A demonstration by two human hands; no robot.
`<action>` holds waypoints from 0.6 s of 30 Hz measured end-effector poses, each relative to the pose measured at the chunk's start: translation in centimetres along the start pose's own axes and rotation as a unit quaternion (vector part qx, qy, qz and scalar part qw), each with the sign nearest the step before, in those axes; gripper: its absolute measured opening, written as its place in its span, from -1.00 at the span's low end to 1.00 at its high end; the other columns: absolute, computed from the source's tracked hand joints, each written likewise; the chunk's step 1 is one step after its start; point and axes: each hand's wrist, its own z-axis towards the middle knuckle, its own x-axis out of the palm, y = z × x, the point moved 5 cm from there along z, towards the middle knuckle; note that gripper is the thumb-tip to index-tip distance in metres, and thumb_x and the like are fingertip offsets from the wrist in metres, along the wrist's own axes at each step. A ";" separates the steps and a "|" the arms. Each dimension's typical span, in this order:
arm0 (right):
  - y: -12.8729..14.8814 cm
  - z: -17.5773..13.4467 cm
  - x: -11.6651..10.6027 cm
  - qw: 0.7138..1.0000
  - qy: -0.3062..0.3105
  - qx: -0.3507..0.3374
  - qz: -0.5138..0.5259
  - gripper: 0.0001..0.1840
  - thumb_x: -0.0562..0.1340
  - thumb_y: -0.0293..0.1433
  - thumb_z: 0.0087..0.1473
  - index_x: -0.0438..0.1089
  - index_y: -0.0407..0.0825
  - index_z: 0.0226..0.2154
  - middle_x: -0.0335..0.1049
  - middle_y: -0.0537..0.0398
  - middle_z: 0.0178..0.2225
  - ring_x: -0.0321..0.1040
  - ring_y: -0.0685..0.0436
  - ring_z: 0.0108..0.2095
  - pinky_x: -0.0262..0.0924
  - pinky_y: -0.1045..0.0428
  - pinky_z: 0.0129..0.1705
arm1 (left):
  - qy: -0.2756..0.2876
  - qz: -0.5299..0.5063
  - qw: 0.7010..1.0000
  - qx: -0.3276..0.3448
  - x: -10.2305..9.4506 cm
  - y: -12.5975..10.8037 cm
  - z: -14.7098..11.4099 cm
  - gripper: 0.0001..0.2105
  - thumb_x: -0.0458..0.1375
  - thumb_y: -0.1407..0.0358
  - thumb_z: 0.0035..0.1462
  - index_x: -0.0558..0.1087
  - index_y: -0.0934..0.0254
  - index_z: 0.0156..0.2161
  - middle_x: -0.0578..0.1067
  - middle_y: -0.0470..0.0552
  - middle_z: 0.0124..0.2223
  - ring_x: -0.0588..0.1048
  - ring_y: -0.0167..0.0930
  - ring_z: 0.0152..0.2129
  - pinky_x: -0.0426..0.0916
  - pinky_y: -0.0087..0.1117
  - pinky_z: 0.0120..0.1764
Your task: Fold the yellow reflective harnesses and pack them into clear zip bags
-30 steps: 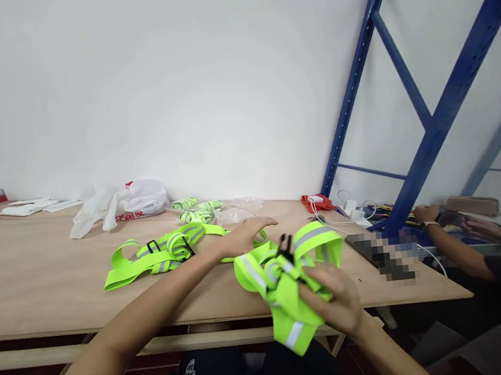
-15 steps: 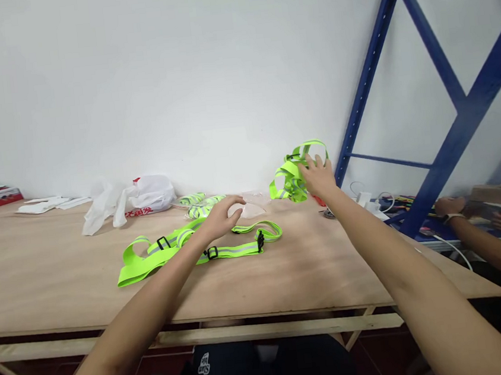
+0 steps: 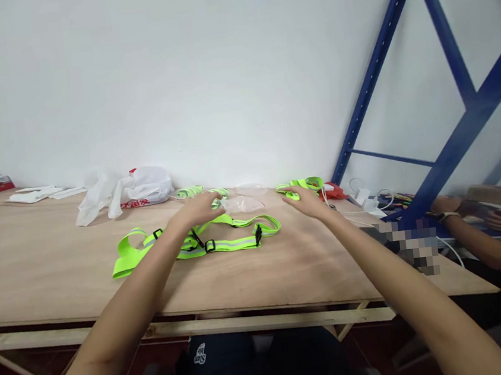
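A neon-yellow reflective strap vest (image 3: 220,242) with black buckles lies spread on the wooden table (image 3: 40,275). My left hand (image 3: 199,209) hovers just above its far edge, fingers spread, next to a clear plastic bag (image 3: 243,204). My right hand (image 3: 308,200) is open, palm down, close behind a bundled neon vest (image 3: 301,185) that lies at the back of the table near the wall. More folded neon straps (image 3: 192,192) sit behind my left hand.
A white plastic bag with red print (image 3: 135,195) and papers (image 3: 36,195) lie at the back left. A blue metal rack (image 3: 447,101) stands to the right, with chargers and cables (image 3: 363,198) at its foot. Another person's arm (image 3: 474,235) rests at the right.
My right hand carried the bundled vest from in front of me to the back of the table, set it down and let go. My left hand shifted slightly toward the clear bag.
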 end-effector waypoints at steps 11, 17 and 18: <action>11.4 -8.6 3.3 0.957 0.130 -0.252 0.057 -0.74 0.19 -0.38 0.22 0.56 0.07 -0.10 0.53 -0.02 -0.05 0.43 -0.26 0.00 0.31 -0.16 0.05 | 0.250 -0.009 0.966 -0.069 2.5 2.3 -1.3 -0.17 0.33 -0.08 -0.21 0.38 0.25 0.20 0.43 0.24 0.20 0.44 -0.04 0.06 0.35 -0.25 -0.01; 7.9 -11.7 0.9 0.975 0.132 -0.170 0.057 -0.75 0.15 -0.36 0.24 0.54 0.08 -0.14 0.56 0.03 -0.12 0.47 -0.23 -0.11 0.32 -0.09 -0.06 | 0.296 -0.138 0.943 0.061 3.9 -0.4 -1.6 -0.26 0.23 -0.12 0.00 0.33 0.16 0.25 0.50 0.07 0.14 0.49 -0.18 0.00 0.33 -0.36 0.01; 7.4 -12.3 0.5 0.977 0.133 -0.156 0.052 -0.76 0.15 -0.34 0.24 0.53 0.07 -0.15 0.56 0.02 -0.15 0.46 -0.23 -0.12 0.31 -0.08 -0.07 | 0.293 -0.152 0.941 0.078 4.2 -1.1 -1.6 -0.27 0.21 -0.12 0.03 0.31 0.17 0.27 0.48 0.07 0.17 0.47 -0.19 0.02 0.32 -0.37 0.02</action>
